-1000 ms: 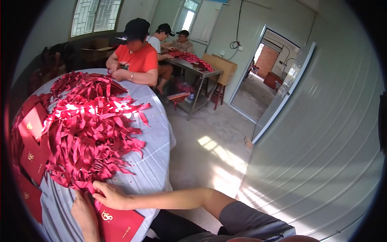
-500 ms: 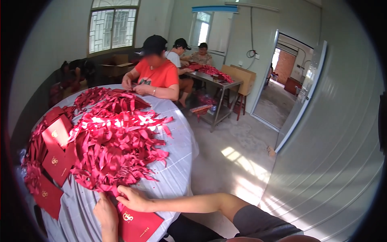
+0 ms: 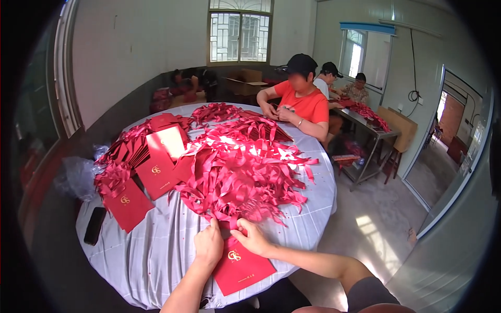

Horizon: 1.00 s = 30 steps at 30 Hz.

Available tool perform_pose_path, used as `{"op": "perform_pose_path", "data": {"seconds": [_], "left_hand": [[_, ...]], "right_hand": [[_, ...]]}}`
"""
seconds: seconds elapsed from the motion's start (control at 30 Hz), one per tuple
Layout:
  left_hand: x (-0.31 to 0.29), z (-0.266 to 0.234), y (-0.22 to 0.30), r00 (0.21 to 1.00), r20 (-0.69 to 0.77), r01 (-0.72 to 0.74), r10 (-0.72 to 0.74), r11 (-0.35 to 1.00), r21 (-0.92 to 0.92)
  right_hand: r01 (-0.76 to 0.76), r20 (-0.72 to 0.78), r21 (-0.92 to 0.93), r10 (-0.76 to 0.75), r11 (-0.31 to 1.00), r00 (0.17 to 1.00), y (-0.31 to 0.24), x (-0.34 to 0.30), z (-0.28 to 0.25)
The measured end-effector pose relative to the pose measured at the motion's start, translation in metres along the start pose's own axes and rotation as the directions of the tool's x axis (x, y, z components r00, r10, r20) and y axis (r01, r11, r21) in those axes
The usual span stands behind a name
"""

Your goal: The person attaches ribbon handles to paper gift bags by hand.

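Note:
In front of me at the table's near edge lies a flat red paper gift bag (image 3: 243, 272) with a gold emblem. A wide red ribbon (image 3: 226, 220) is at its upper edge. My left hand (image 3: 209, 245) pinches the ribbon on its left side, with the index finger pointing up along it. My right hand (image 3: 253, 240) is closed on the ribbon from the right, above the emblem. The fingertips partly hide where ribbon and bag meet. Just beyond my hands spreads a big heap of red ribbons (image 3: 235, 175).
On the left lie finished-looking red bags (image 3: 157, 172) and stacks of more. A dark phone (image 3: 95, 226) rests on the pale tablecloth (image 3: 156, 255), near clear plastic wrap (image 3: 81, 177). A person in a red shirt (image 3: 305, 104) sits across the table. Others work at a metal table (image 3: 365, 125).
My view has turned left, so the table and hands appear farther right. Both hands stay at the ribbon by the bag's upper edge, their fingers slightly shifted.

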<state>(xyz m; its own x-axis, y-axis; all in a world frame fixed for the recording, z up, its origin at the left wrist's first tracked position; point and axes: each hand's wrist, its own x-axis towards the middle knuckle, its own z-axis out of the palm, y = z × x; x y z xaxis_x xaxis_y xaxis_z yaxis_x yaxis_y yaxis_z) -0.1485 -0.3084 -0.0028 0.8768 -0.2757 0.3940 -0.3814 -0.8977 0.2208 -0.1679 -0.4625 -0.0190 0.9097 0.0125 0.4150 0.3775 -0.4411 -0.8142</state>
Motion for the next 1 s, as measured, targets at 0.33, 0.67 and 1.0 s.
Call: {"op": "perform_pose_path", "data": {"seconds": [0.33, 0.67, 1.0], "left_hand": [[0.006, 0.003, 0.002, 0.999, -0.053, 0.002, -0.004, 0.999, -0.038], [0.005, -0.003, 0.001, 0.995, -0.1, 0.007, -0.013, 0.998, -0.057], [0.011, -0.004, 0.006, 0.994, -0.113, -0.005, 0.0, 0.999, -0.042]], "right_hand": [[-0.018, 0.022, 0.089, 0.016, 0.996, 1.0, 0.0, 0.004, -0.006], [-0.028, -0.001, 0.061, 0.028, 0.998, 1.0, -0.001, 0.005, -0.005], [-0.089, 0.144, 0.285, 0.049, 0.954, 0.988, 0.002, 0.016, -0.011]]}}
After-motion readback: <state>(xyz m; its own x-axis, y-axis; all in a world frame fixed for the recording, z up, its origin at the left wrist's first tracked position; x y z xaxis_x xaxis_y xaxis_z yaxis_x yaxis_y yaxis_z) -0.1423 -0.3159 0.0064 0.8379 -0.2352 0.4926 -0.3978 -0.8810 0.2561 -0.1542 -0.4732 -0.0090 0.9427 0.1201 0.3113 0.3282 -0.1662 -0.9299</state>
